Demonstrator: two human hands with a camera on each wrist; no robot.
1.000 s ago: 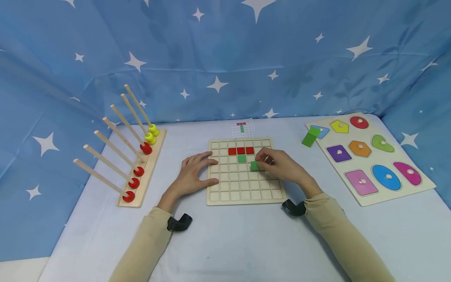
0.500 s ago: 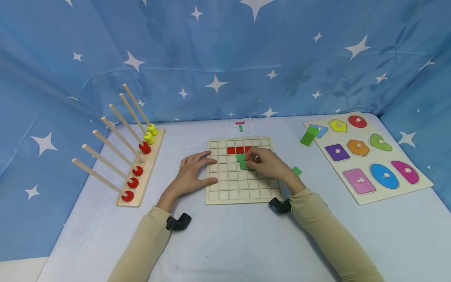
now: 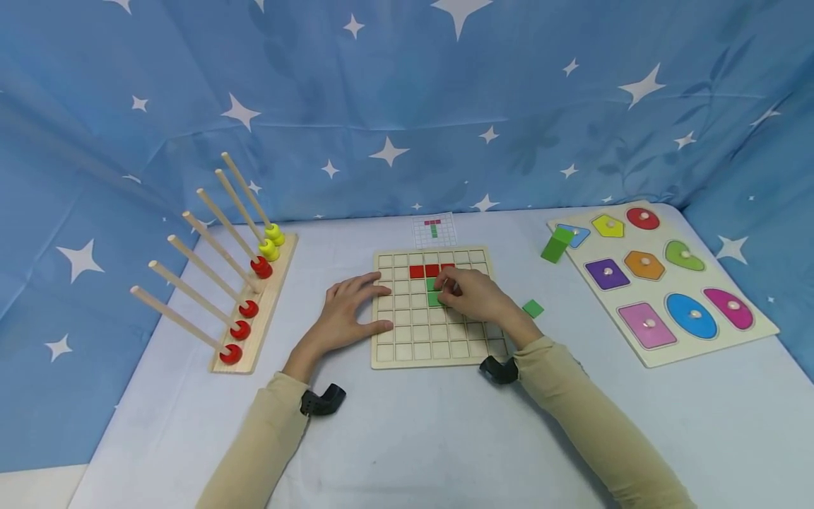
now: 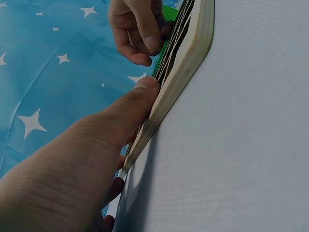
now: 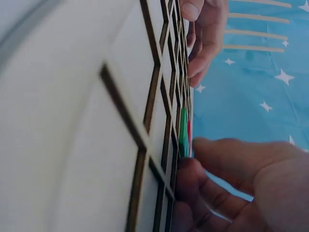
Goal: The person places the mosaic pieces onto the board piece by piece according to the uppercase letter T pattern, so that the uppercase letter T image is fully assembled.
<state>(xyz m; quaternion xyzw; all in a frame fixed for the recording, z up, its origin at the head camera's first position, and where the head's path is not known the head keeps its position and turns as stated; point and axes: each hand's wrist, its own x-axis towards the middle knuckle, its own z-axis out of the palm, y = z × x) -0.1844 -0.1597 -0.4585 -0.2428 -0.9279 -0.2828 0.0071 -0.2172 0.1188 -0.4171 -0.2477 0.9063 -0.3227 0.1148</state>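
A wooden grid board (image 3: 439,360) lies on the table, with a row of red tiles (image 3: 432,271) near its far side. Just below that row sits a green tile (image 3: 431,284), partly behind fingers. My right hand (image 3: 473,293) pinches another green tile (image 3: 434,299) at its right edge, over the cell directly beneath. In the right wrist view, thumb and fingertips meet at the green tile's (image 5: 183,133) end, close to the board. My left hand (image 3: 346,311) rests along the board's left edge, fingers spread; in the left wrist view the thumb (image 4: 145,84) touches the rim.
Behind the board lies a pattern card (image 3: 435,230). A loose green tile (image 3: 533,308) and a green stack (image 3: 557,245) are to the right, beside a shape puzzle board (image 3: 699,339). At left stands a rack of wooden pegs (image 3: 267,318) with red and yellow beads.
My right hand has moved left with the green tile, bringing it below the placed green one. The loose tile on the table has come out from behind the right forearm. My left hand stays put.
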